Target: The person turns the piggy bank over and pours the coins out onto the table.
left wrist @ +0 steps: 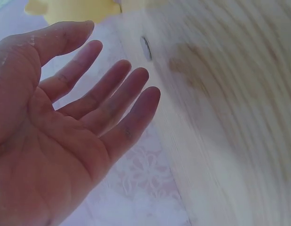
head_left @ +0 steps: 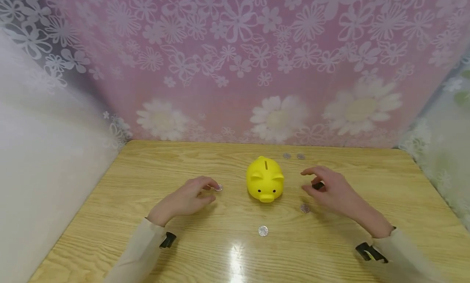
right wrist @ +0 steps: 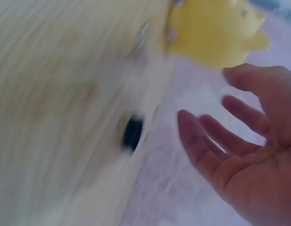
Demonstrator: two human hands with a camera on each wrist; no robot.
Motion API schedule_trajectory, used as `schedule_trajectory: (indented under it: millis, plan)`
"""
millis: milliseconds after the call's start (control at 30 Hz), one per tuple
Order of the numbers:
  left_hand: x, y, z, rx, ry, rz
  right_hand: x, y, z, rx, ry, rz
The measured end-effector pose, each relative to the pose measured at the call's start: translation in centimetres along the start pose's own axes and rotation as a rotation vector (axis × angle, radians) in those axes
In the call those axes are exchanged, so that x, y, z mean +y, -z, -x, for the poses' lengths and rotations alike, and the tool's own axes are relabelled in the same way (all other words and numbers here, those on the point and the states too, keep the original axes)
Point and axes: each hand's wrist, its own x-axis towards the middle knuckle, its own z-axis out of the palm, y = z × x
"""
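A yellow piggy bank (head_left: pixel 265 180) with a slot on top stands mid-table, snout toward me. My left hand (head_left: pixel 211 191) hovers low to its left, fingers relaxed, fingertips just short of a silver coin (head_left: pixel 218 188). In the left wrist view the palm (left wrist: pixel 112 70) holds nothing and the coin (left wrist: pixel 146 48) lies beyond the fingers. My right hand (head_left: pixel 306 181) hovers to the right of the bank, fingers spread and loosely bent over a small dark object (head_left: pixel 318 185). The blurred right wrist view shows that hand (right wrist: pixel 211 101) holding nothing, apart from the dark object (right wrist: pixel 132 133).
More silver coins lie on the wooden table (head_left: pixel 147 169): one (head_left: pixel 305 208) below my right hand, one (head_left: pixel 262 231) in front of the bank, two (head_left: pixel 287 155) behind it. Flowered curtains enclose the table at the back and both sides.
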Motion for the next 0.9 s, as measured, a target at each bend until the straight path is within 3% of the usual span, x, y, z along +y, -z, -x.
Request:
schedule_trajectory:
  millis: [267, 500, 633, 900]
  plan:
    - [-0.7, 0.1, 1.5, -0.024, 0.055, 0.011, 3.8, 0.3, 2.7, -0.151, -0.010, 0.192]
    - [-1.1, -0.3, 1.8, 0.016, 0.019, -0.058, 4.2, 0.3, 3.5, -0.056, -0.017, 0.203]
    - [-1.3, -0.7, 2.5, 0.081, -0.016, -0.132, 3.7, 0.8, 3.8, -0.001, -0.029, 0.183]
    - [-0.8, -0.9, 3.8, 0.312, 0.026, -0.195, 2.8, 2.3, 4.4, -0.036, -0.181, 0.213]
